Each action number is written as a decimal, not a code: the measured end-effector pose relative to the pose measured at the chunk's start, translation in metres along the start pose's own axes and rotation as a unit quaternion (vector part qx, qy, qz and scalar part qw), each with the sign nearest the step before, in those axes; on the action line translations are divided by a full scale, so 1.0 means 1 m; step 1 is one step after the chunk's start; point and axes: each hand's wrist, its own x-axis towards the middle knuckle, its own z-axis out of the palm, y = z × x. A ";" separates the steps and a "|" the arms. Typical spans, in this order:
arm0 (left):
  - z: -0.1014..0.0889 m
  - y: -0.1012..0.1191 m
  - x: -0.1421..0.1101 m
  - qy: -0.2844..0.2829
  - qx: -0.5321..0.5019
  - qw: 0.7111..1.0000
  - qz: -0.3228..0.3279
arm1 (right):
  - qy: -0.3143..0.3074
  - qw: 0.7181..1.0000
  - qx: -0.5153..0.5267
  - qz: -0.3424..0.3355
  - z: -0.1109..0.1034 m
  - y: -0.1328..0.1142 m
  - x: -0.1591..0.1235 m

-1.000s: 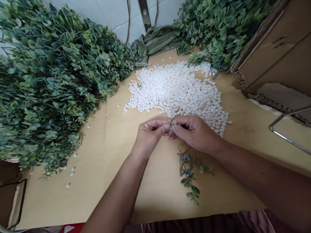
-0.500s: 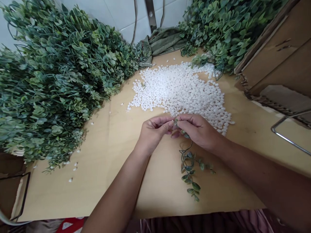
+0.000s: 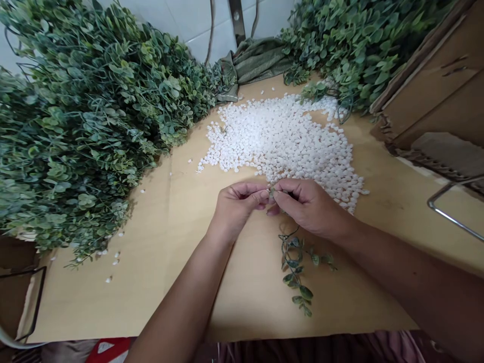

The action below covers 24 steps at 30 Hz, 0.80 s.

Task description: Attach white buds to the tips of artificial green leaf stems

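Note:
Thumb and fingers of my right hand pinch the tip of an artificial leafy sprig. Its dark stem and green leaves hang below that hand and lie over the board. Right against it, my left hand is closed in a pinch, fingertips meeting at the sprig's tip. Something tiny and pale may sit between the left fingertips, too small to make out. Just beyond both hands spreads a heap of small white bead-like pieces.
Large bunches of artificial greenery fill the left, with more greenery at the back right. A cardboard box stands on the right beside a metal wire handle. Dark green cloth lies at the back of the tan board.
My two hands stay together, with small finger shifts at the sprig's tip; the right thumb now covers more of it. The view has moved slightly.

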 end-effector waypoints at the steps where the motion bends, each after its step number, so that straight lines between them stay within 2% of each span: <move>1: 0.000 0.000 0.000 -0.001 0.000 1.000 0.003 | 0.000 1.000 -0.007 0.000 0.000 -0.001 0.000; 7: 0.001 -0.002 0.001 -0.009 -0.010 1.000 0.018 | 0.012 1.000 -0.021 0.015 0.000 -0.001 0.000; 12: 0.001 -0.001 0.004 -0.013 0.038 0.999 0.030 | 0.019 0.998 0.038 0.048 0.003 0.001 0.003; 16: -0.007 0.004 -0.012 -0.040 0.124 0.989 0.068 | 0.087 0.994 0.059 0.037 0.003 -0.003 0.005; 19: -0.009 0.001 -0.028 -0.120 0.246 0.958 0.083 | 0.160 0.984 0.071 0.014 0.001 -0.010 0.002; 21: -0.006 -0.005 -0.033 -0.140 0.323 0.930 0.110 | 0.175 0.980 0.092 -0.018 -0.003 -0.017 -0.004; 22: -0.003 -0.008 -0.033 -0.134 0.352 0.918 0.126 | 0.167 0.980 0.100 -0.041 -0.006 -0.021 -0.007; 24: 0.000 -0.010 -0.031 -0.097 0.393 0.897 0.176 | 0.092 0.986 0.108 -0.090 -0.014 -0.031 -0.015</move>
